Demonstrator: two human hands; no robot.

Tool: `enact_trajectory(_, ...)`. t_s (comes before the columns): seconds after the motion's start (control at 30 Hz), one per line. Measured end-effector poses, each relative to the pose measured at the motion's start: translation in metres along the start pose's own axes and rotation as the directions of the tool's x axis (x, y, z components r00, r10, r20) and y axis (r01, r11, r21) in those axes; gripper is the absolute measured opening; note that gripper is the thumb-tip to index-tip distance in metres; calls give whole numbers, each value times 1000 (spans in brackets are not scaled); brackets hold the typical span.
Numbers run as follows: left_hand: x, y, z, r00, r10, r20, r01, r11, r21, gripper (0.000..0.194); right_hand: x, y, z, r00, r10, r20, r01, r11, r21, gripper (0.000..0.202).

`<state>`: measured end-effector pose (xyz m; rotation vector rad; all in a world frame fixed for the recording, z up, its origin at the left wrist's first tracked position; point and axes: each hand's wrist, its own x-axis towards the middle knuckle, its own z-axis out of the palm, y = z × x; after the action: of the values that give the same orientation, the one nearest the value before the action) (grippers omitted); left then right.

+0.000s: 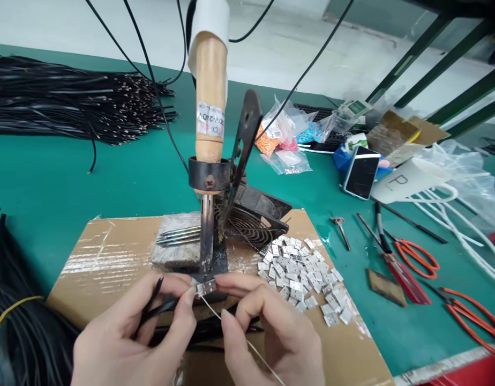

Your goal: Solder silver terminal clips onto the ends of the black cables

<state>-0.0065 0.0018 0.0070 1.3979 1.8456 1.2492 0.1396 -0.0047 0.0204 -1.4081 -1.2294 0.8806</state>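
Note:
Under the tip of an upright soldering iron (209,99) with a wooden handle, my two hands meet. My left hand (139,327) is closed, pinching a black cable (164,308) by its end next to a small silver metal piece (207,287). In my right hand (277,329), thumb and fingers close on a thin solder wire (261,358), whose end reaches the metal piece. My right index fingertip touches that piece's right side. Black cables partly hidden by my hands lie below. The exact contact between cable, piece and iron tip is too small to tell.
A heap of small silver pieces (299,268) lies on the cardboard (95,257), beside a dark fan (255,212). Black cable bundles (62,102) rest at left. To the right are orange-handled scissors (418,257), a phone (362,172) and a white mug (408,179).

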Motion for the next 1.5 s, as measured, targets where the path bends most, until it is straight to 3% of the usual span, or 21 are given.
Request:
enact_trajectory(0.13,8,6,2,999,18,29,-17,999,-46,5,4,2,-6,995,74,65,-77,996,42,21)
enact_trajectory(0.37,13,10,6,999,42,21,-40,996,-81,7,10,12,-18,992,-30,123,29,1000,11,21)
enact_trajectory(0.6,10,7,5,998,64,8,-63,995,-74,7,9,1,-11,1000,8,12,-8,999,34,24)
enact_trajectory(0.83,10,10,4,997,79,-7,-79,996,-47,7,8,12,-18,993,-44,107,40,998,39,24)
enact_trajectory(1.1,7,2,3,999,52,-9,-53,997,-51,5,8,12,-17,992,-37,117,32,998,51,25)
enact_trajectory(1.27,4,1,3,998,59,-14,-59,997,-43,5,8,5,-12,998,46,34,-48,996,71,23)
enact_trajectory(1.4,8,7,4,998,62,5,-62,998,-31,5,7,3,-9,996,22,82,-28,997,74,23)
enact_trajectory(1.5,10,7,5,998,66,21,-65,997,-29,6,6,2,-7,999,46,29,-48,997,64,23)
